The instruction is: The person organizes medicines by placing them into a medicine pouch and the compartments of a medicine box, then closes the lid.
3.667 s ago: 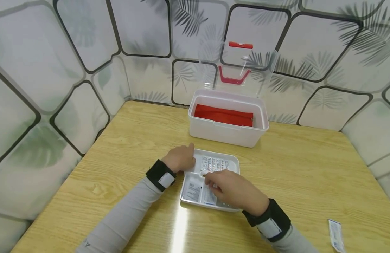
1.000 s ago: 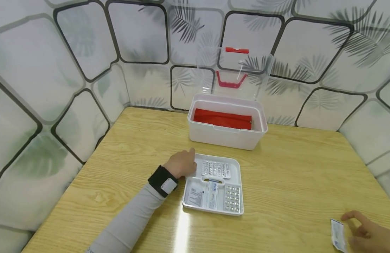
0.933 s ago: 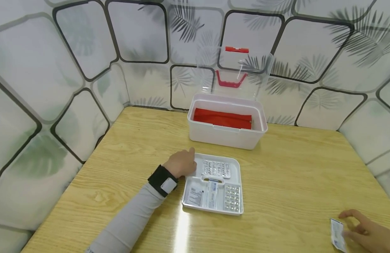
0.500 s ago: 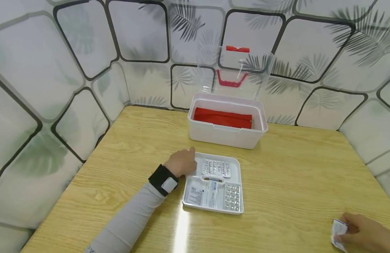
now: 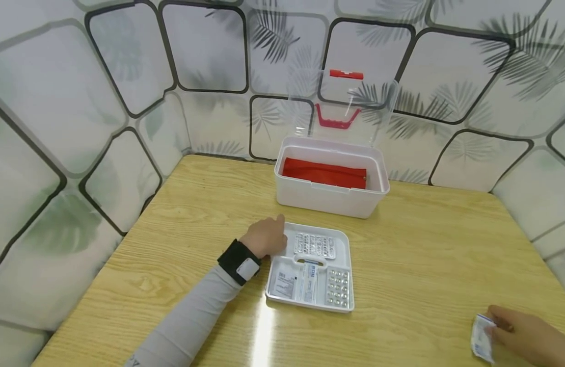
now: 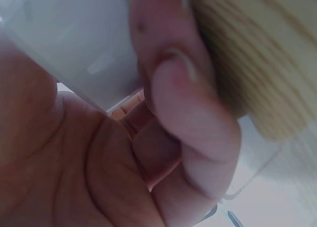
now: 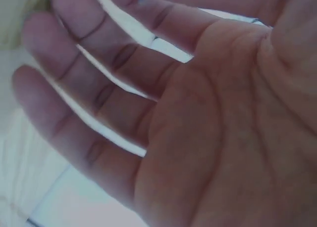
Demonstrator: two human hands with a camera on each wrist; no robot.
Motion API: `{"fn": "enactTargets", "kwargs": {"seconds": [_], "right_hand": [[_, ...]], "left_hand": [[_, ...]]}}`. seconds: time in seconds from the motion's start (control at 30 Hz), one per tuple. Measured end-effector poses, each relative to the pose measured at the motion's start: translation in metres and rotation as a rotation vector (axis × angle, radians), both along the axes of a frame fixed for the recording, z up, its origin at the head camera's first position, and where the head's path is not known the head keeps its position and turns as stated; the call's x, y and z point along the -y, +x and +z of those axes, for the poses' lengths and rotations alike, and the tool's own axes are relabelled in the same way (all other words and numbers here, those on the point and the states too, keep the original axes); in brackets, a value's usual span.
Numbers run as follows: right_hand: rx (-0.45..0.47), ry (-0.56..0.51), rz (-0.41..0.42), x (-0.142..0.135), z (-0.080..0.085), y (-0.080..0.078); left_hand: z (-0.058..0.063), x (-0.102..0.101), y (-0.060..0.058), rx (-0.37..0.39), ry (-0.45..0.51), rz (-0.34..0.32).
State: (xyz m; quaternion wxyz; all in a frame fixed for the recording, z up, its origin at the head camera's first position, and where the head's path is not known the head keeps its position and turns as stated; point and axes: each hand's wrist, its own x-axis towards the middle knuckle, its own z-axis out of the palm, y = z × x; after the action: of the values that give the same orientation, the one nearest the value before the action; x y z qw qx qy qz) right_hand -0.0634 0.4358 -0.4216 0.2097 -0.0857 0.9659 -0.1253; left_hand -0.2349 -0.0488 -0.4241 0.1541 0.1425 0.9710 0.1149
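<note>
My left hand (image 5: 265, 237) grips the left edge of a white compartment tray (image 5: 345, 255). In the left wrist view the fingers curl by the tray's pale wall (image 6: 74, 39). A capsule blister pack (image 5: 315, 245) lies in the tray's back section. The front sections hold a white sachet (image 5: 284, 284), a narrow blue-and-white packet (image 5: 309, 283) and a second blister pack (image 5: 338, 288). At the lower right, my right hand (image 5: 522, 331) pinches a small white packet with blue print (image 5: 482, 339) between thumb and fingers. The right wrist view shows the palm (image 7: 188, 138); the packet is not discernible there.
Behind the tray stands a white plastic box (image 5: 328, 199) with its clear lid raised against the wall. Inside it lies a red pouch (image 5: 325, 172). The wooden table (image 5: 429, 244) meets patterned walls at the back and sides.
My right hand has left the tray, reached to the lower right and taken hold of the packet there. The packet has shifted slightly left. My left hand stays at the tray's edge.
</note>
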Motion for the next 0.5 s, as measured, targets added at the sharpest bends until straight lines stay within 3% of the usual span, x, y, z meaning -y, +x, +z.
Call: {"fn": "enactTargets", "kwargs": {"seconds": [0.27, 0.5], "right_hand": [[-0.031, -0.039, 0.052, 0.028, 0.017, -0.005], [-0.108, -0.068, 0.052, 0.074, 0.041, -0.018]], "left_hand": [[0.001, -0.001, 0.001, 0.009, 0.008, 0.002], [0.001, 0.0, 0.001, 0.013, 0.005, 0.007]]}}
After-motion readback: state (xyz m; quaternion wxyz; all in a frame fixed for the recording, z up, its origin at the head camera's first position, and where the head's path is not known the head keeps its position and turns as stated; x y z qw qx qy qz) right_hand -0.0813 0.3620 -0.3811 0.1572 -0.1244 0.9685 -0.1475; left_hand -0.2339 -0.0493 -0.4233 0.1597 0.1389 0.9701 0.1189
